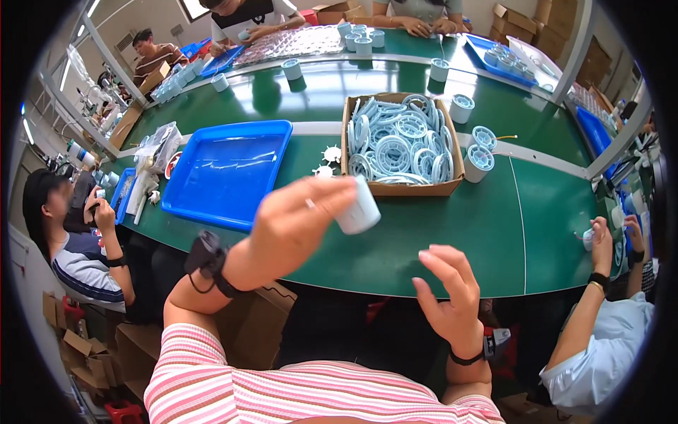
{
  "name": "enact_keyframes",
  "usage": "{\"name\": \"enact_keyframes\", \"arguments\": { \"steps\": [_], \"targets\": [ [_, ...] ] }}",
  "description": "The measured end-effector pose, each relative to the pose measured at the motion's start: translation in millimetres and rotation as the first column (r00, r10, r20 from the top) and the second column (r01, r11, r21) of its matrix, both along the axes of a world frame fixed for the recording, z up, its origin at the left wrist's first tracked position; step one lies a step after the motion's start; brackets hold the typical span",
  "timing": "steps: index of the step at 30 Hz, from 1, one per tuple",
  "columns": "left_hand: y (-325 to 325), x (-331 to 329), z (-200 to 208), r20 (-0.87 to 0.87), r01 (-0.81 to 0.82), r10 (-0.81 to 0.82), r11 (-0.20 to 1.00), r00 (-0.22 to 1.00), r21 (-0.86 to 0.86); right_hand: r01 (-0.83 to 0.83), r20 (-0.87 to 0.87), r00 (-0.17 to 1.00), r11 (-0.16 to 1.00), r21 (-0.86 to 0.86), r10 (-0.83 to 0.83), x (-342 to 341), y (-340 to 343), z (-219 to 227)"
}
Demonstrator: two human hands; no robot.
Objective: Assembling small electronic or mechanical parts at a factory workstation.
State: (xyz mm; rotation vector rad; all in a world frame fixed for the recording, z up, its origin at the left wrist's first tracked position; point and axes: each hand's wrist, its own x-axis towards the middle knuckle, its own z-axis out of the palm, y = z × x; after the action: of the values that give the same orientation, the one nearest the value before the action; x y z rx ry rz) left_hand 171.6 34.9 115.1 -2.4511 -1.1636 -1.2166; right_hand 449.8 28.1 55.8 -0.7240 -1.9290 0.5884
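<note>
My left hand (286,222) is raised over the near part of the green table, its fingers closed round a pale blue plastic cylinder (361,210). Part of the cylinder is hidden behind the fingers. To the right, my right hand (452,293) hovers just off the table's near edge, fingers apart and nothing in it. Beyond both hands stands a cardboard box (402,189) full of pale blue plastic rings (395,152). Small white spoked parts (330,153) lie left of the box, near my left hand.
Left of the box rests a large blue tray (222,173), with a clear plastic bag (159,145) past it. Two pale blue cylinders (479,162) with thin wires stand by the box's right side. Co-workers sit around the table; a metal frame post (628,141) rises at right.
</note>
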Motion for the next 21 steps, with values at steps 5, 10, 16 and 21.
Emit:
{"name": "enact_keyframes", "arguments": {
  "steps": [5, 10, 16, 21],
  "targets": [
    [-19, 32, -51, -0.172, 0.323, -0.31, 0.945, 0.935, 0.055, 0.034, -0.008, 0.999, 0.999, -0.003, -0.034, -37, 19, 12],
    [-29, 27, -79, -0.204, 0.376, -0.365, 0.926, 0.908, 0.016, -0.33, 0.128, 0.931, 0.937, -0.11, 0.343, -35, 40, -27],
    [-45, 7, -86, -0.229, 0.179, -0.162, 0.982, 0.96, 0.056, -0.156, 0.155, 0.975, 0.987, -0.026, 0.158, -50, 34, -29],
    [-40, -1, -67, -0.153, 0.046, -0.088, 0.965, 0.984, -0.257, -0.105, 0.23, 0.968, 0.994, 0.004, 0.101, -50, 33, -27]
  ]
}}
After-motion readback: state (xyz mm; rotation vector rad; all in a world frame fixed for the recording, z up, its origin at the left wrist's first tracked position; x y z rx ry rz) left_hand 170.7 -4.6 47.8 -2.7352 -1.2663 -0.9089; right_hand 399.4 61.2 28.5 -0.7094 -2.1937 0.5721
